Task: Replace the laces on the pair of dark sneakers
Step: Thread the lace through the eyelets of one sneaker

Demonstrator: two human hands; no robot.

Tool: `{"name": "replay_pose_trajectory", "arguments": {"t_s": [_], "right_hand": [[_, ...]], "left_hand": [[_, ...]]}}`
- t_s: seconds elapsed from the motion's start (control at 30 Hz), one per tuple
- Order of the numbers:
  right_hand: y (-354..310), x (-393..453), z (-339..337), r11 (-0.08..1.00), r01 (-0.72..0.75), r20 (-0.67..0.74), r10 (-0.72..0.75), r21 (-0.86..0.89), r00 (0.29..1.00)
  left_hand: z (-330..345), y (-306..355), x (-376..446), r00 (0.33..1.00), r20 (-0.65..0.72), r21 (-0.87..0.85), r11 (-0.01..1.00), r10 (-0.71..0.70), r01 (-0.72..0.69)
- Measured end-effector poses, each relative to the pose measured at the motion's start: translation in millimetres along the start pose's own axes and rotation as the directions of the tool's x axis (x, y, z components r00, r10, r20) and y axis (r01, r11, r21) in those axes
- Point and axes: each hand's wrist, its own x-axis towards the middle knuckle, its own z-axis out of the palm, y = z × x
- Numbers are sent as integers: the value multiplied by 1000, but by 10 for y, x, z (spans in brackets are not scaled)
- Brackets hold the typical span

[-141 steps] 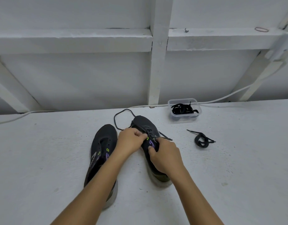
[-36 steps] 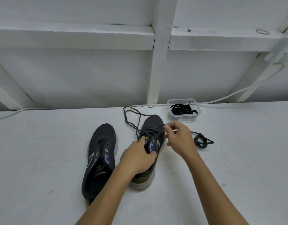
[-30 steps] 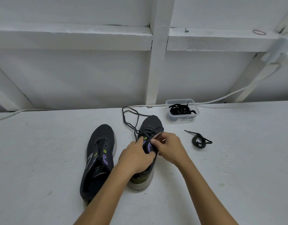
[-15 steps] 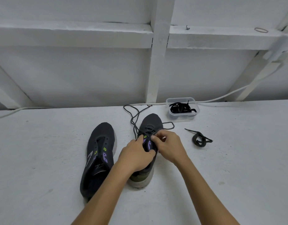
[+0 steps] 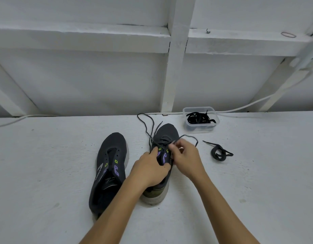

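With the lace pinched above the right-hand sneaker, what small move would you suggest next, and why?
Probably draw the lace through with the right hand until its slack loop lies snug. It pinches the lace by the eyelets, a loose loop arcs beside the sneaker, and the left hand grips the shoe steady.

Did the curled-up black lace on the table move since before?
No. The loose coiled lace lies right of the sneaker, in front of the clear box, as before.

A bare, utility-like work space: white-painted timber wall framing (image 5: 177, 55) rises behind the rough white-painted bench surface (image 5: 46, 164), a white cable (image 5: 240, 108) running along the framing's foot
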Motion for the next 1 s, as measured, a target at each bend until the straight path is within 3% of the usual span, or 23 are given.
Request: {"name": "replay_pose_trajectory", "arguments": {"t_s": [0.1, 0.13, 0.27, 0.33, 0.4, 0.53, 0.57, 0.7, 0.77, 0.83, 0.93, 1.0], "right_hand": [[-32, 74, -115, 981, 12, -244, 36, 191, 969], [-25, 89, -155, 978, 6, -248, 48, 211, 968], [34, 2, -106, 991, -83, 159, 66, 102, 985], [64, -32, -47, 1000, -27, 182, 25, 11, 983], [58, -5, -10, 1000, 22, 112, -21, -14, 993], [-2, 71, -77, 965, -13, -208, 70, 261, 976], [5, 81, -112, 959, -20, -220, 85, 284, 972], [65, -5, -92, 989, -70, 145, 51, 130, 988], [95, -37, -56, 999, -26, 175, 21, 22, 984], [77, -21, -24, 1000, -5, 99, 2, 25, 995], [14, 22, -19, 958, -34, -151, 80, 283, 985], [16, 26, -47, 931, -40, -201, 120, 364, 972]], "left_hand": [[0, 3, -8, 1000, 16, -2, 1000, 0, 0], [1, 3, -9, 1000, 18, -6, 1000, 2, -2], [-3, -14, 13, 1000, 5, 5, 1000, -5, 5], [-5, -10, 13, 1000, 4, 16, 1000, -4, 4], [1, -6, 7, 1000, 5, 9, 1000, 2, -2], [1, -5, -8, 1000, 21, -6, 1000, -3, 3], [1, -10, -10, 1000, 17, -12, 1000, -1, 1], [-5, -15, -7, 1000, 8, 0, 1000, 6, -6], [-10, -4, 0, 1000, 8, 4, 1000, 10, -10], [-8, 1, 1, 1000, 11, 6, 1000, 6, -6], [-6, -7, -4, 1000, 18, -5, 1000, 2, -2], [-4, -15, -15, 1000, 18, -9, 1000, 3, -3]]}}
